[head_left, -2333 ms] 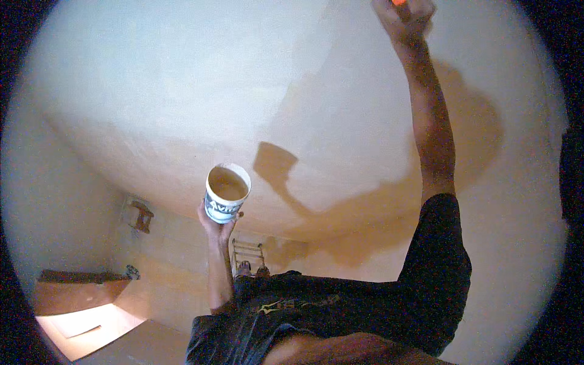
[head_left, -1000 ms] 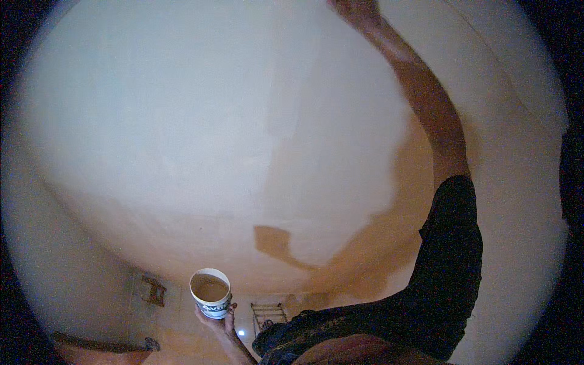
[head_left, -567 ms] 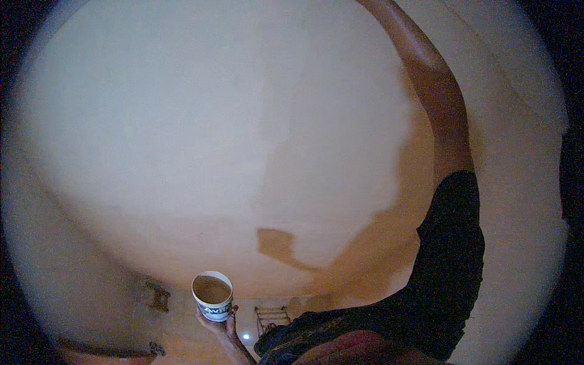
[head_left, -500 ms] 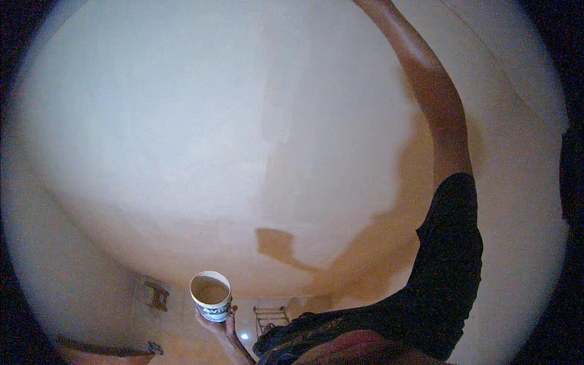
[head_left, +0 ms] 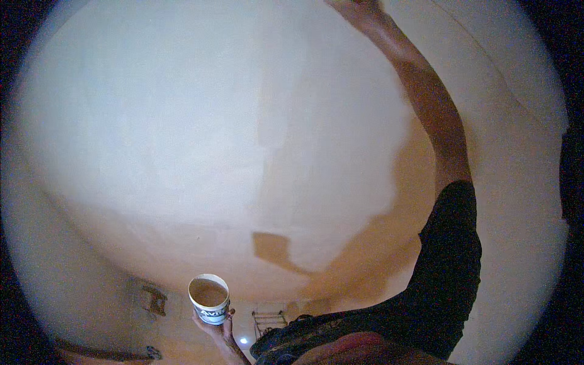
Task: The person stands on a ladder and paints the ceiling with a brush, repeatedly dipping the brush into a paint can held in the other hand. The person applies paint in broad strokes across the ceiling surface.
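Observation:
My left hand (head_left: 214,327) is wrapped round a small white tub (head_left: 210,311) with dark and blue print on its side, low and left of the middle. Inside the tub is light brown liquid that looks like paint (head_left: 208,294). At the top edge my right hand (head_left: 364,13) is raised high against a large pale wall (head_left: 182,128). Its fingers look curled but are cut off by the picture's edge, so whatever they hold is hidden. On the wall, a lighter whitish area meets a duller band along an uneven vertical border.
My arm casts a brown shadow (head_left: 365,255) on the wall, with a squarish patch at its left end. Below are a ladder-like frame (head_left: 269,320), a bright light spot (head_left: 244,340), a brownish object (head_left: 154,300) and a dark curved edge (head_left: 100,353) at lower left.
My right hand has come down into view at the top edge, its arm shifting slightly left and down. The shadow patch moved slightly left and down; the tub has barely shifted.

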`<state>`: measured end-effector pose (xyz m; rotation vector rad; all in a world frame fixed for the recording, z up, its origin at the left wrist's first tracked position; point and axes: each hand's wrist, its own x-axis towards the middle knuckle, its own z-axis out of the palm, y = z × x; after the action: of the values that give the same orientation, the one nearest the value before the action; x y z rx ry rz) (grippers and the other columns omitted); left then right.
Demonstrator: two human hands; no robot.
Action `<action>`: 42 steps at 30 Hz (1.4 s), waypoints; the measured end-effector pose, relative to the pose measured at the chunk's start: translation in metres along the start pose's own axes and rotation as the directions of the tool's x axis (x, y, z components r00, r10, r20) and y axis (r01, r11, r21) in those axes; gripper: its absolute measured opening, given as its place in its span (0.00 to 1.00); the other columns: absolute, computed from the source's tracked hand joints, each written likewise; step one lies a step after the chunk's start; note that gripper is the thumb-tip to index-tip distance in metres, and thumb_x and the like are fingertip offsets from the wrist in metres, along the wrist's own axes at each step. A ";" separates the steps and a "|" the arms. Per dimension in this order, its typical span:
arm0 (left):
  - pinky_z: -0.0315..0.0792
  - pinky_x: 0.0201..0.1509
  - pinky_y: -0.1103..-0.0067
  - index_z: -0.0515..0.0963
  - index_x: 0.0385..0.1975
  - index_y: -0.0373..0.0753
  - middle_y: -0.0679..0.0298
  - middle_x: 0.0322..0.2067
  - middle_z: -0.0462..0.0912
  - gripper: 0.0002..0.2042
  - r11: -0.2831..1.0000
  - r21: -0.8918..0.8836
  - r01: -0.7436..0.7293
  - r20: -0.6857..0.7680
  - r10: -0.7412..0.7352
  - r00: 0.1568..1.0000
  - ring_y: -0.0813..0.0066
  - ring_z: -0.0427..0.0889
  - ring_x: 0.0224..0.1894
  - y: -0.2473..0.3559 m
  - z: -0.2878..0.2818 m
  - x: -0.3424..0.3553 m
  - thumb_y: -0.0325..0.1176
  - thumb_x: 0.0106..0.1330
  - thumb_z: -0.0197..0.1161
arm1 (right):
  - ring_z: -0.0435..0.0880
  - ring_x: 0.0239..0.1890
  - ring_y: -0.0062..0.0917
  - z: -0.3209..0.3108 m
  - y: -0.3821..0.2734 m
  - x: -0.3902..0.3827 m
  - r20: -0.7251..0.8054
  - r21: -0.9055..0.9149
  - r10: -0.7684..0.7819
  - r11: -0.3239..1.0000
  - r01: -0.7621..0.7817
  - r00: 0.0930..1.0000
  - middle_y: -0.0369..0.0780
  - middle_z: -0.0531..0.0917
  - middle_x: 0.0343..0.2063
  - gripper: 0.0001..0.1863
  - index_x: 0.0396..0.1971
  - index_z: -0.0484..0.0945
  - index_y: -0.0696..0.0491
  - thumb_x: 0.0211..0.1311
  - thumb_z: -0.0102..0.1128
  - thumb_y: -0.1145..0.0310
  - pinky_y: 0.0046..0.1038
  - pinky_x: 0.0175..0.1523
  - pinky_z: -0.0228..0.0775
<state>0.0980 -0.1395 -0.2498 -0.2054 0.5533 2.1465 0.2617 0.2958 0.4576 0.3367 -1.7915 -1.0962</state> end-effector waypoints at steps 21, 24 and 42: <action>0.77 0.32 0.50 0.69 0.65 0.55 0.61 0.60 0.77 0.37 0.997 0.075 -0.033 -0.086 0.040 0.995 0.48 0.81 0.49 0.009 -0.032 0.014 0.69 0.60 0.51 | 0.88 0.46 0.39 0.060 -0.031 0.021 -0.061 0.107 -0.127 0.985 0.133 0.990 0.46 0.87 0.40 0.13 0.47 0.81 0.58 0.69 0.61 0.66 0.38 0.48 0.83; 0.77 0.29 0.51 0.69 0.64 0.53 0.59 0.58 0.78 0.36 0.995 0.096 -0.032 -0.050 0.037 0.998 0.48 0.82 0.48 0.004 -0.026 0.013 0.69 0.61 0.50 | 0.88 0.40 0.34 0.054 -0.019 0.029 0.214 -0.233 0.341 0.928 -0.292 0.915 0.46 0.87 0.39 0.25 0.50 0.80 0.57 0.77 0.46 0.50 0.37 0.43 0.82; 0.84 0.33 0.52 0.66 0.68 0.48 0.54 0.63 0.72 0.39 0.873 0.421 -0.246 -0.069 0.301 0.951 0.48 0.78 0.58 -0.013 -0.011 -0.016 0.65 0.60 0.56 | 0.87 0.52 0.36 0.090 -0.117 -0.116 0.305 0.100 -0.060 0.995 0.030 0.951 0.40 0.85 0.54 0.26 0.61 0.76 0.50 0.60 0.61 0.68 0.36 0.56 0.81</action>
<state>0.1170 -0.1494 -0.2584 -0.0367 1.1552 2.2379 0.2155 0.3523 0.2845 0.2749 -2.1254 -1.1470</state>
